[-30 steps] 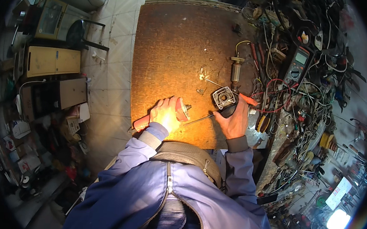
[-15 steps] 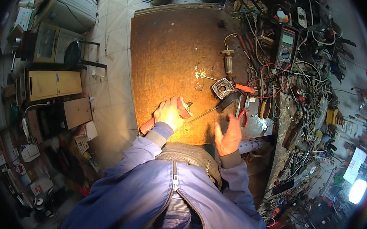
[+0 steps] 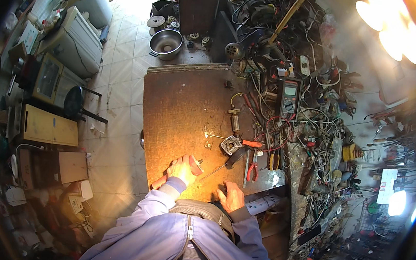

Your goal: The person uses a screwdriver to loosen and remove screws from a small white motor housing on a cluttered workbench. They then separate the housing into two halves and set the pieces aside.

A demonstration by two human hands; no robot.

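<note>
My left hand (image 3: 181, 171) is wrapped round a red power-tool body (image 3: 196, 166) near the table's front edge. A small dark metal part sticks out of its far end, and its red rear end shows below my wrist. My right hand (image 3: 233, 198) is empty at the front edge, thumb apart from its loosely bent fingers. Between and beyond the hands lie a square metal gear housing (image 3: 230, 145), a black curved part (image 3: 237, 156) and a thin rod (image 3: 213, 172). A screwdriver (image 3: 252, 143) with an orange handle touches the housing. Past it lies a motor armature (image 3: 235, 121).
Red-handled pliers (image 3: 252, 172) lie right of the housing. A multimeter (image 3: 289, 98) and heaps of cables (image 3: 311, 123) crowd the right side. Beyond the wooden tabletop (image 3: 170, 107) a metal pot (image 3: 166, 43) sits on the floor. A black stool (image 3: 75, 102) stands at left.
The view has tilted up, so the table sits lower in it and lamps show at upper right. My right hand has drawn nearer the front edge. My left still grips the tool body.
</note>
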